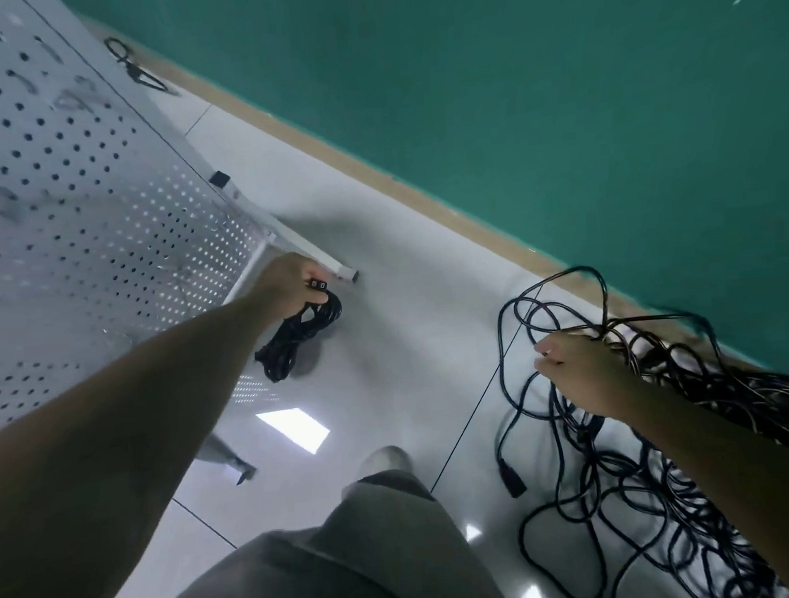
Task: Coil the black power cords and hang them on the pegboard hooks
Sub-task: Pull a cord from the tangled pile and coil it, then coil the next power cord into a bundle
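Observation:
My left hand (291, 285) grips a coiled black power cord (299, 335); the bundle hangs below my fist, close to the lower corner of the white pegboard (72, 190). My right hand (575, 372) holds loose loops lifted from a tangled pile of black cords (667, 480) lying on the floor at the right. One plug end (510, 477) of the pile rests on the tiles. Hooks on the pegboard are blurred and hard to make out.
The pegboard stands on a white metal frame with a foot (334, 265) on the pale tiled floor. A green wall (556, 100) with a tan baseboard runs diagonally behind. Another black cord (138, 69) lies behind the board. My leg and shoe (385, 463) are at the bottom centre.

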A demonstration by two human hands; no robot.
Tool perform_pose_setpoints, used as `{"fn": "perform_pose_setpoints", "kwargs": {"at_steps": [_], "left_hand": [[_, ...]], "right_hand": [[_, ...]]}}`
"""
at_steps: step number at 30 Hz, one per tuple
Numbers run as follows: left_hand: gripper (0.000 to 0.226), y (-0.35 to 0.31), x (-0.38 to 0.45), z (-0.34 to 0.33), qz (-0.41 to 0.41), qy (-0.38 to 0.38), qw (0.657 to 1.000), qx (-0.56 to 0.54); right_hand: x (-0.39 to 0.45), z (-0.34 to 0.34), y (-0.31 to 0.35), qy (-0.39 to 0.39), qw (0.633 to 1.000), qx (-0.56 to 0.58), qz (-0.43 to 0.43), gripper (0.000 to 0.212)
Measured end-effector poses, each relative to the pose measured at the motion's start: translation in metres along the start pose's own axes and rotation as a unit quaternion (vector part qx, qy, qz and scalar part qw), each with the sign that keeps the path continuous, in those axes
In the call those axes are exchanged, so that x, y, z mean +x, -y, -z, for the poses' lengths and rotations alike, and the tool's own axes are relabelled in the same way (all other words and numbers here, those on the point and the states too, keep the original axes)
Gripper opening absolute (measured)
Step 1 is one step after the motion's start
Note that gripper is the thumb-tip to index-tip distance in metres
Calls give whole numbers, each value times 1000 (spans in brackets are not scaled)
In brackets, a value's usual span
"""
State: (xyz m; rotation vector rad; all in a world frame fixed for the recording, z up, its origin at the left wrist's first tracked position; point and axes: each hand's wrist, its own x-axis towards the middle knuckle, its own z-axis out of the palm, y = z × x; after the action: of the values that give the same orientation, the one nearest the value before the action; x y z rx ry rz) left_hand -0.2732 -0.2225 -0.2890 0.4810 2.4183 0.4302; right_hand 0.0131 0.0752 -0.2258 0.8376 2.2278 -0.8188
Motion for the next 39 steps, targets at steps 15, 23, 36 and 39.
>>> {"fn": "perform_pose_setpoints", "kwargs": {"at_steps": [15,23,36,39], "left_hand": [[34,-10,-11,-17,-8,-97,995,4],[33,-83,-26,-71,-114,-45,990,-69],[23,-152,-49,-122,-109,68,968,-215],[40,-153,-55,-122,-106,85,967,-215]], "right_hand": [[25,-4,-7,7,1000,17,-5,32],[38,24,-32,-104,994,-16,-23,46],[76,34,-49,-40,991,-29,-128,73],[75,36,-52,-65,988,44,-134,69]]}}
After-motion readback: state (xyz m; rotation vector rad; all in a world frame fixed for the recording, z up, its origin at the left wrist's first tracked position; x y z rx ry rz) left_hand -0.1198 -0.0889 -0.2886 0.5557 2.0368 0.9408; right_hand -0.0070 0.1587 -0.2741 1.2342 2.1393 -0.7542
